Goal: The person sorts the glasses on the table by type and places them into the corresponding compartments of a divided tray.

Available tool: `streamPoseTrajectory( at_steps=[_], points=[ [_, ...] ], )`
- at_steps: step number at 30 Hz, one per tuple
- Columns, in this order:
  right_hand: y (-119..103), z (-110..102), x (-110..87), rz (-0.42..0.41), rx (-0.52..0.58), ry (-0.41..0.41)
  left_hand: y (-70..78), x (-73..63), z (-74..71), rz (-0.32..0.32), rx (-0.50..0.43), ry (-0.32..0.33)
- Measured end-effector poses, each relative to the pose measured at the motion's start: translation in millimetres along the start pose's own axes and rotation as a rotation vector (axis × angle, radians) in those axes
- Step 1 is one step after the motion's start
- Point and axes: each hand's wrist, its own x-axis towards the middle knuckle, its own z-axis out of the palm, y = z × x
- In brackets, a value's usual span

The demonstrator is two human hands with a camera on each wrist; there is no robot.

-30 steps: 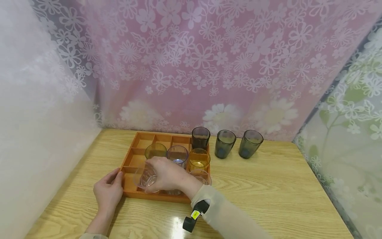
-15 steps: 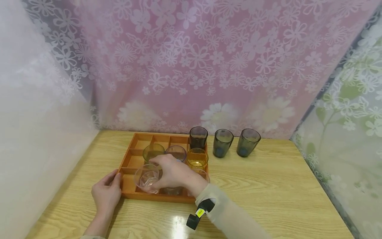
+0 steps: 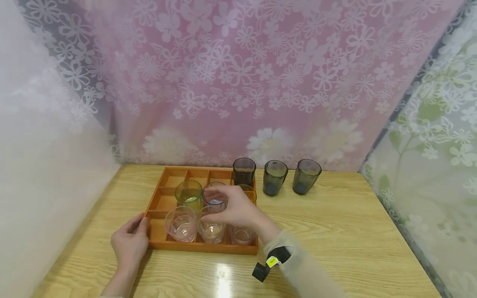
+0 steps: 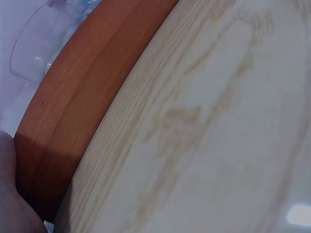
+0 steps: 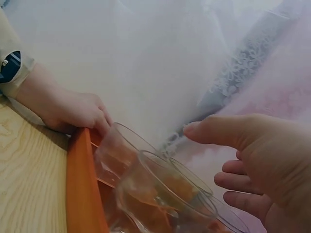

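My left hand (image 3: 130, 240) grips the left wall of a divided wooden tray (image 3: 201, 247), near its front corner. Above the tray my right hand (image 3: 236, 207) hovers with its fingers relaxed and apart from the thumb, holding nothing. Along the front row stand a clear glass (image 3: 181, 225) and two other clear glasses. Behind them are a green glass (image 3: 189, 196), a blue-rimmed glass (image 3: 215, 202) and an amber glass (image 3: 251, 193), the last two partly covered by the right hand. A dark glass (image 3: 244, 171) occupies the back right compartment. In the right wrist view, clear rims (image 5: 177, 182) lie below the right hand.
Two grey glasses, a nearer one (image 3: 275, 178) and one farther right (image 3: 306, 176), stand on the wooden table (image 3: 335, 231) right of the tray. A pink flowered curtain (image 3: 223, 82) hangs behind the table's back edge.
My right hand has let go of the front clear glass, which now stands in the tray, and has moved right. The left hand keeps its grip on the tray.
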Motion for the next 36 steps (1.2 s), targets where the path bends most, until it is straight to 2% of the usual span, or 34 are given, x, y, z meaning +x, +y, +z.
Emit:
streamPoseTrajectory(
  at_steps=[9, 17, 24, 27, 30, 33, 36],
  points=[
    [16.5, -33.0, -26.2, -0.028, 0.021, 0.175, 3.8, -2.0, -0.7, 0.001, 0.002, -0.015],
    [38.8, -62.0, -55.3, 0.015, 0.034, 0.394, 2.0, -1.8, -0.3, 0.012, 0.011, -0.013],
    [58.2, -73.6, -76.1, 0.029, 0.039, 0.605, 2.0, -1.4, -1.5, -0.006, 0.011, -0.006],
    [67.7, -77.7, -82.0, 0.088, 0.018, 0.677, 2.2, -1.2, -1.9, -0.013, 0.011, -0.008],
    [78.2, -81.9, -86.3, 0.218, -0.036, 0.731, 2.1, -0.8, -1.8, -0.009, 0.013, -0.009],
    [90.8, -85.5, -87.9, 0.333, -0.078, 0.760, 1.9, -0.6, -1.4, -0.004, 0.018, -0.008],
    [104.2, -87.2, -87.3, 0.375, -0.066, 0.766, 2.1, -1.0, -0.7, -0.006, 0.023, -0.010]
  ],
)
